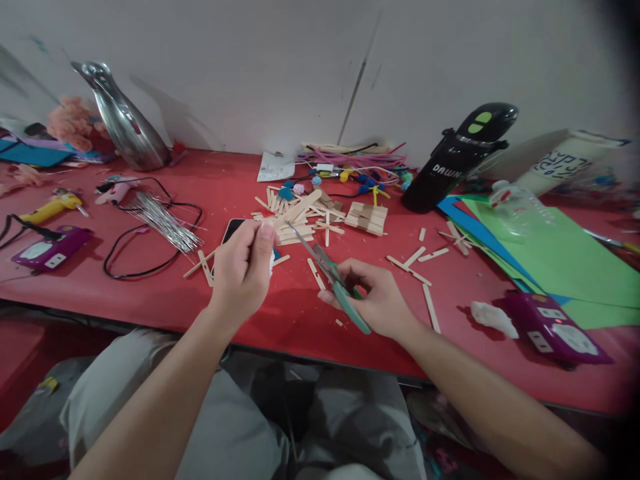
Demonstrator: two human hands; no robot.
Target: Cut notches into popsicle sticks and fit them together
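Noted near the left edge of the red table [300,320] a yellow hot-glue gun [50,208] and a purple power strip [50,248], with a curved chrome jug [125,123] back by the far edge. Saw beside those a loose bundle of thin silver wires [165,225] lying across a black cable loop [150,267].

Found the left hand [244,267] held above the front middle of the table, over a dark phone [231,230]. Fingers curled shut, thumb pressed to forefinger as if pinching something; could not tell what, being too small and hidden. Saw just beyond it a heap of pale wooden craft sticks [300,217], with single sticks strewn toward the front edge.

Found the right hand [380,300] just right of the left, fingers closed around the green-handled metal scissors [333,277]. Blades aimed up and left, tips close to the left fingertips.

Noted farther right a black plastic bottle [457,157] leaning by the far edge, green paper sheets [565,260] toward the right edge, and a 2nd purple power strip [555,327] near the front right corner.

Judged the main risk to be a nick to the left fingertips, with blades so near them and so little to grip. Judged also that a cut-off piece could spring away and vanish among the strewn sticks, or that a slipped blade could scratch the phone below.
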